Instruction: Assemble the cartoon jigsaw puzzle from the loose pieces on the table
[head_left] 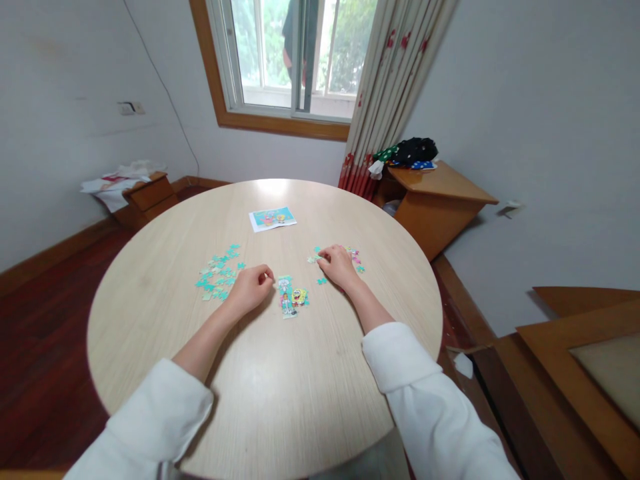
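Observation:
My left hand rests over the table with its fingers curled in and the thumb close to them; whatever it may hold is hidden. Just right of it lies a partly joined jigsaw puzzle with a yellow square cartoon figure and a pale green one. My right hand hovers low over puzzle pieces, fingers bent and slightly apart, its fingertips beside pale green puzzle pieces. Pink and teal puzzle pieces show past its far side. A teal puzzle piece lies alone below that hand.
Loose teal puzzle pieces spread left of my left hand. A printed picture sheet lies farther back on the round table. A wooden cabinet with cloth on it stands back right, a small drawer unit back left.

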{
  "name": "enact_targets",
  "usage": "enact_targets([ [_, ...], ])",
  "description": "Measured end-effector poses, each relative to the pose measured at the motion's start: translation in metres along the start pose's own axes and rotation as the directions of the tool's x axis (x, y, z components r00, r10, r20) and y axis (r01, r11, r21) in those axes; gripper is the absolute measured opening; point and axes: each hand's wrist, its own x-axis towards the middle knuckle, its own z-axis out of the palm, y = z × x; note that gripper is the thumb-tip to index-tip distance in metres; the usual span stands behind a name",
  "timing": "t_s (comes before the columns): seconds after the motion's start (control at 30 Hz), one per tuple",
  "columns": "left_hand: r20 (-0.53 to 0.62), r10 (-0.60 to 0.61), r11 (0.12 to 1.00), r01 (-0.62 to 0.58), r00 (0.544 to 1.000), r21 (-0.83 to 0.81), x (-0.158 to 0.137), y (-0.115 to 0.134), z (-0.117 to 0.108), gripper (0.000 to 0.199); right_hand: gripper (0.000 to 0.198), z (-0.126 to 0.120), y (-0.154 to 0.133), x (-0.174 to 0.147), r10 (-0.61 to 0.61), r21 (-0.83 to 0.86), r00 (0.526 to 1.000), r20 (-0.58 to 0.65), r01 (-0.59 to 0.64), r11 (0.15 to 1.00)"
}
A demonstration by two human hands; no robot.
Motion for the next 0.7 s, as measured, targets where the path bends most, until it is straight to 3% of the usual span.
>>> enact_targets([
  [0.7,-0.007,-0.002,1.0,0.002,1.0,0.006,-0.0001,0.0024,-0.0003,0.015,0.017,0.0052,-0.0017,0.0009,0.017,0.006,0.998,0.065,-0.017,1.0],
])
